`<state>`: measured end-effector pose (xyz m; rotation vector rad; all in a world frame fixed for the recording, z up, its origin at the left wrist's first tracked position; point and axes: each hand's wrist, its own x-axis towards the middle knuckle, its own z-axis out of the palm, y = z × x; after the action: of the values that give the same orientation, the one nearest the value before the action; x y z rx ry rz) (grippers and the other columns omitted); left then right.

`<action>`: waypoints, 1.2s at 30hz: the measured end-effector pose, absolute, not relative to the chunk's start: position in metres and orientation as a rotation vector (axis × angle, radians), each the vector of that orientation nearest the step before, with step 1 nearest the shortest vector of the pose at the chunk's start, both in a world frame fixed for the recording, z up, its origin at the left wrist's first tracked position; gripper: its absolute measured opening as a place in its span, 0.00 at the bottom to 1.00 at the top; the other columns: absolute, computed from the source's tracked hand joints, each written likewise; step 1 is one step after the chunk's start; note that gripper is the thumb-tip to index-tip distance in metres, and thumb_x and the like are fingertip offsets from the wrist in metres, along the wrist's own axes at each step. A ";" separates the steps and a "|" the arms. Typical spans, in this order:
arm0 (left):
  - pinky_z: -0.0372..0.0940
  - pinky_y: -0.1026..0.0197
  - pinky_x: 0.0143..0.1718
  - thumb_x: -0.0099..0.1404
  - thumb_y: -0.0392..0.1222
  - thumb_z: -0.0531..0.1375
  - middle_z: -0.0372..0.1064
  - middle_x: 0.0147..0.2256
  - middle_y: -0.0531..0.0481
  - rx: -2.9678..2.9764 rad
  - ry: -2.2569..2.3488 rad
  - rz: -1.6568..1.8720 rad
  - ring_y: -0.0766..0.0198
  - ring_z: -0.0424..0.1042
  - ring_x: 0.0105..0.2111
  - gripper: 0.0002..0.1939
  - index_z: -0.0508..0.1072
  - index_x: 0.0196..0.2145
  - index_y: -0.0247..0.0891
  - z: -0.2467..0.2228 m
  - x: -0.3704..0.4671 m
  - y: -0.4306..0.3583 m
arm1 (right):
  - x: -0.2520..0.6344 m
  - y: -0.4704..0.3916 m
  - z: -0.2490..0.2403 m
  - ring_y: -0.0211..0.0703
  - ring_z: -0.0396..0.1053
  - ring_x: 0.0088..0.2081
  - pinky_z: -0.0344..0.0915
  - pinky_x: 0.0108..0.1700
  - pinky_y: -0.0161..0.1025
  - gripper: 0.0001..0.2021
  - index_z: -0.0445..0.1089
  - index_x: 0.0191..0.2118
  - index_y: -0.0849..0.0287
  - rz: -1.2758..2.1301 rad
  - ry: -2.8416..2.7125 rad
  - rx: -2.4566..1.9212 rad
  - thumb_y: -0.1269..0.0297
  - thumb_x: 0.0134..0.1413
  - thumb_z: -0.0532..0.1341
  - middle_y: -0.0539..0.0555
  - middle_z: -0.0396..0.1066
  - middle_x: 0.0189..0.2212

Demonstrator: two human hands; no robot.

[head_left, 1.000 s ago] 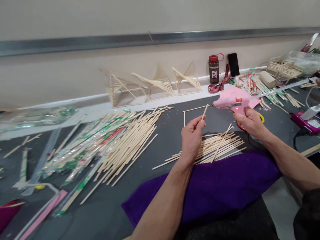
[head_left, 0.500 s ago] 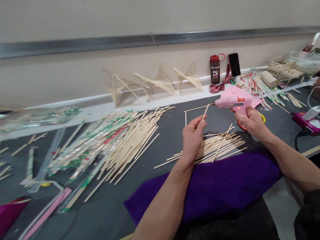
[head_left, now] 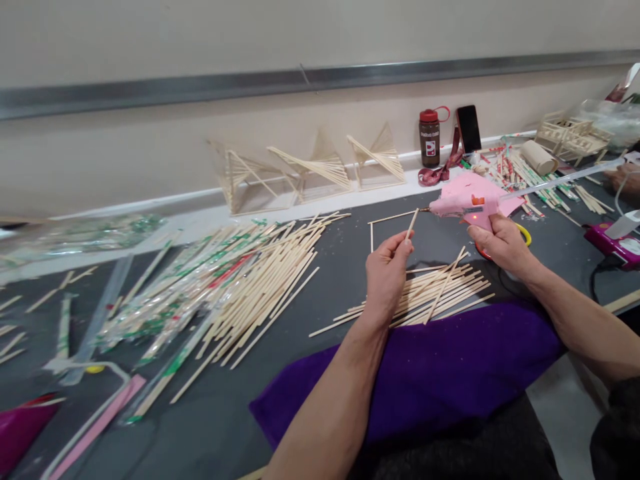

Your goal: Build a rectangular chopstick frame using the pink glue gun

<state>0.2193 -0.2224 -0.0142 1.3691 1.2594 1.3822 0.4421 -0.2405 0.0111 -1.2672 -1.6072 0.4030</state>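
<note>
Pinched between the thumb and fingers of my left hand [head_left: 390,270] is a frame of thin wooden sticks [head_left: 393,217], with one corner pointing up and to the right. My right hand [head_left: 505,247] is wrapped round the grip of a pink hot glue gun [head_left: 467,200]. Its metal nozzle meets the frame's upper right corner or sits just beside it. A long clear glue stick [head_left: 560,180] runs out of the gun's back. Below my left hand, loose wooden chopsticks [head_left: 450,293] lie spread on the dark table, next to a purple cloth [head_left: 425,373].
Wrapped and bare chopsticks [head_left: 270,287] cover the table's left middle. Stick models [head_left: 320,170] lean by the wall, with a bottle [head_left: 429,140] and phone [head_left: 469,129] farther right. Scissors [head_left: 524,235] lie behind my right hand. Another person's hand [head_left: 625,177] shows at the right edge.
The gun's back end has tilted slightly while its nozzle stays by the frame's corner. At the right edge, the other person's hand has come more into view. My left hand has barely moved.
</note>
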 end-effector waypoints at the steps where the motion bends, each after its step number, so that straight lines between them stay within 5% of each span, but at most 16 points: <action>1: 0.64 0.62 0.33 0.59 0.49 0.63 0.77 0.32 0.47 1.365 1.261 1.380 0.63 0.71 0.32 0.18 0.82 0.42 0.37 -0.014 0.219 -0.222 | 0.442 -0.241 0.011 0.42 0.61 0.29 0.61 0.35 0.41 0.15 0.60 0.23 0.54 0.404 -1.605 -1.257 0.52 0.51 0.62 0.50 0.61 0.23; 13: 0.48 0.66 0.21 0.54 0.51 0.67 0.69 0.26 0.52 1.163 1.155 1.283 0.75 0.51 0.19 0.22 0.82 0.42 0.33 -0.005 0.222 -0.229 | 0.438 -0.239 0.011 0.35 0.61 0.22 0.59 0.25 0.35 0.16 0.69 0.28 0.58 0.826 -1.385 -1.129 0.48 0.50 0.64 0.49 0.68 0.21; 19: 0.55 0.66 0.22 0.55 0.51 0.65 0.72 0.27 0.51 1.268 1.206 1.311 0.71 0.60 0.22 0.20 0.82 0.41 0.36 -0.007 0.221 -0.228 | 0.433 -0.245 0.025 0.37 0.67 0.24 0.62 0.24 0.35 0.15 0.76 0.35 0.60 0.991 -1.316 -1.083 0.56 0.41 0.67 0.55 0.77 0.31; 36: 0.54 0.69 0.18 0.50 0.48 0.66 0.70 0.24 0.53 1.220 1.258 1.315 0.71 0.62 0.21 0.18 0.81 0.38 0.35 -0.002 0.220 -0.228 | 0.440 -0.244 0.013 0.38 0.65 0.25 0.59 0.27 0.35 0.16 0.72 0.29 0.60 0.768 -1.547 -1.237 0.50 0.50 0.64 0.51 0.70 0.22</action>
<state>0.2203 -0.2285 -0.0016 1.2197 1.2584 1.3150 0.4405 -0.2440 0.0126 -1.2370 -1.5466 0.7677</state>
